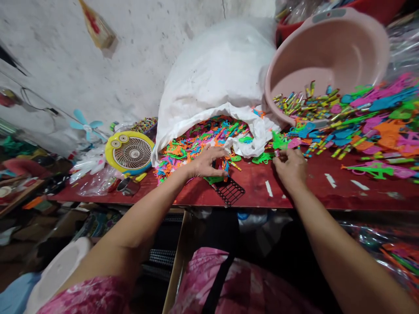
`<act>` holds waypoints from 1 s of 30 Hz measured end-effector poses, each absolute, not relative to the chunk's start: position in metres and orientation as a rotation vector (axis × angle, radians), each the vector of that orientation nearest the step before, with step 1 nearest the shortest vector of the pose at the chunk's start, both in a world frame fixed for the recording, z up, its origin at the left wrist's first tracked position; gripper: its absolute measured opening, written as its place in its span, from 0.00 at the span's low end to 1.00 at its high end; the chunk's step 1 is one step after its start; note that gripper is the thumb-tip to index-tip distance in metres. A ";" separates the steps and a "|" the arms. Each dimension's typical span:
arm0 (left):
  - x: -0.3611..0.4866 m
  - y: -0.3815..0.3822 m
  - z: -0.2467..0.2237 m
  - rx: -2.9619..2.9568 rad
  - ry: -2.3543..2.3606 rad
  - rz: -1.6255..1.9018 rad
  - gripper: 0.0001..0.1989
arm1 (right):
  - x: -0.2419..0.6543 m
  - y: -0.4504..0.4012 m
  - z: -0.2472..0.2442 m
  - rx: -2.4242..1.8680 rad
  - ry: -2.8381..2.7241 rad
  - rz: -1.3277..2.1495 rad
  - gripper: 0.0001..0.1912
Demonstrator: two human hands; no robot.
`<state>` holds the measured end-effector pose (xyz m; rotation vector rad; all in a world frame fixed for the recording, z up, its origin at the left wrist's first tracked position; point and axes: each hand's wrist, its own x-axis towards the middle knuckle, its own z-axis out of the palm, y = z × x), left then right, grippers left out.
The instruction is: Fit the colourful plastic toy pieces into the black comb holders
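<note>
Small coloured plastic pieces (196, 137) spill from the mouth of a large white sack (216, 65) onto the red table (252, 187). My left hand (211, 163) is at the front of this pile, its fingers curved round orange and blue pieces, with a black grid piece (230, 192) just below. To the right, my right hand (290, 168) has its thumb and fingers pinched together beside a green piece (279, 140); what lies between the fingertips is too small to make out.
A tilted pink basin (327, 48) with small yellow tubes stands at the back right, and coloured toys (389, 126) are heaped before it. A yellow fan (133, 152) and a metal cup (128, 186) stand left. White strips (269, 189) lie near the front edge.
</note>
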<state>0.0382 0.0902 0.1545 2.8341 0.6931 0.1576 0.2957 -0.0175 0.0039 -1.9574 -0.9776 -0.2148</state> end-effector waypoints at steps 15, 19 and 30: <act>0.020 0.076 0.156 2.983 0.571 0.527 0.34 | 0.278 -0.026 0.017 -2.142 -0.932 -0.207 0.15; -0.006 0.027 0.125 2.679 0.826 1.403 0.20 | 0.272 -0.032 0.024 -2.118 -0.899 -0.336 0.17; -0.013 0.010 -0.011 1.969 1.319 1.163 0.37 | 0.172 -0.013 0.004 -1.573 -1.562 0.115 0.15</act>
